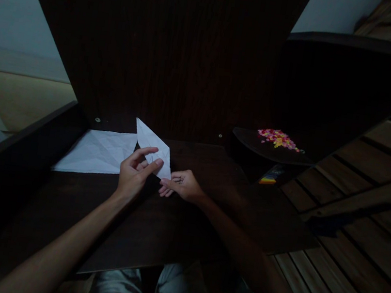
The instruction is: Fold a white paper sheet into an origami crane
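A folded sheet of white paper (pixel 154 143), pointed at its upper left end, is held up above the dark desk between both hands. My left hand (pixel 135 172) grips it from the left, thumb on its near face and fingers curled around it. With thumb and fingers, my right hand (pixel 184 185) pinches its lower right corner. Left of my left hand, creased white paper (pixel 97 151) lies flat on the desk (pixel 154 228).
Small pink, red and yellow pieces (pixel 279 138) lie heaped on a curved corner shelf (pixel 251 140) at the right. Under that shelf is a yellow-edged object (pixel 268 181). A dark panel (pixel 179 56) rises behind the desk, and a raised side board (pixel 16 139) bounds its left.
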Demonstrator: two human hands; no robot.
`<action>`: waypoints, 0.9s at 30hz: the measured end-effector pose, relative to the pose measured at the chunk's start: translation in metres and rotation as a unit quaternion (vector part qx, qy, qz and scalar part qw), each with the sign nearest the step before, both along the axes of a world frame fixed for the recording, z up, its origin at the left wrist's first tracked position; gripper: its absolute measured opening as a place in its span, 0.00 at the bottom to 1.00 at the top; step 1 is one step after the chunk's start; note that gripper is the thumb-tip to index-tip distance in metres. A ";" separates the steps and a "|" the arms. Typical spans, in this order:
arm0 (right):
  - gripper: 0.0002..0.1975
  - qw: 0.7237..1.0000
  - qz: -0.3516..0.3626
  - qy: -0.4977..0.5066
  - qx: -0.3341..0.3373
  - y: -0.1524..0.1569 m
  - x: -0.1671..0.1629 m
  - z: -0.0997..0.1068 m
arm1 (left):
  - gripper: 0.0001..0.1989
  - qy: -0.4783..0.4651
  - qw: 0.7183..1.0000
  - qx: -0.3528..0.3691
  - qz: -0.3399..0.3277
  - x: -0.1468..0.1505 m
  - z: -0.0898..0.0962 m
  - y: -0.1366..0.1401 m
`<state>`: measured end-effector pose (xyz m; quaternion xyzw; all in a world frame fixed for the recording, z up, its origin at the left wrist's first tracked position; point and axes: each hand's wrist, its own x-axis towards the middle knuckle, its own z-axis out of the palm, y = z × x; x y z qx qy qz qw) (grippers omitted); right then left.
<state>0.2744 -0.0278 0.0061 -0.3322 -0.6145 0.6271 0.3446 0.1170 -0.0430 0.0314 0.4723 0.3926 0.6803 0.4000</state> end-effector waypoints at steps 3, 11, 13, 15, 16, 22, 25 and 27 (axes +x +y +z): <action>0.19 1.000 0.018 0.005 0.007 -0.001 0.001 0.000 | 0.18 -0.007 1.000 -0.016 0.004 0.001 0.001 0.000; 0.22 1.000 -0.010 0.016 0.016 -0.004 -0.004 0.004 | 0.14 0.008 1.000 -0.009 0.005 0.000 0.001 0.000; 0.22 0.999 -0.021 0.015 0.021 -0.004 -0.005 0.004 | 0.13 0.010 1.000 -0.005 0.002 0.000 0.001 0.000; 0.21 0.999 -0.030 0.014 0.029 -0.004 -0.005 0.003 | 0.13 0.011 1.000 -0.004 0.000 0.000 0.001 0.000; 0.21 0.999 -0.035 0.014 0.034 -0.004 -0.005 0.003 | 0.13 0.011 1.000 -0.005 -0.002 0.000 0.001 0.000; 0.21 0.997 -0.060 0.005 0.042 -0.005 -0.003 0.004 | 0.12 -0.003 1.000 0.001 -0.012 0.000 -0.001 0.001; 0.20 0.997 -0.067 0.007 0.045 -0.006 -0.003 0.005 | 0.12 0.000 1.000 0.001 -0.005 0.000 0.000 0.002; 0.20 0.996 -0.075 0.007 0.046 -0.008 -0.004 0.006 | 0.11 0.002 1.000 -0.003 -0.005 0.000 0.001 0.002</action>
